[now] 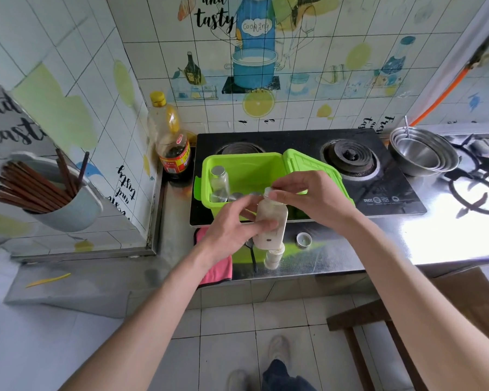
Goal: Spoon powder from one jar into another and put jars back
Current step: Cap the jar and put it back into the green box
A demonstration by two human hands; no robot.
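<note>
Here both forearms reach in from below, meeting above the front edge of the tabletop (350, 249). The left hand (232, 230) wraps its fingers round the body of the powder jar (271, 224), held nearly upright in the air. The right hand (308, 196) comes from above, fingers pinching the white cap (268, 191) at its mouth. Directly beneath stands a smaller jar (273, 258), with a loose lid (303, 239) lying beside it. Behind, the open green box (246, 167) holds several glass jars (219, 179) with metal lids.
</note>
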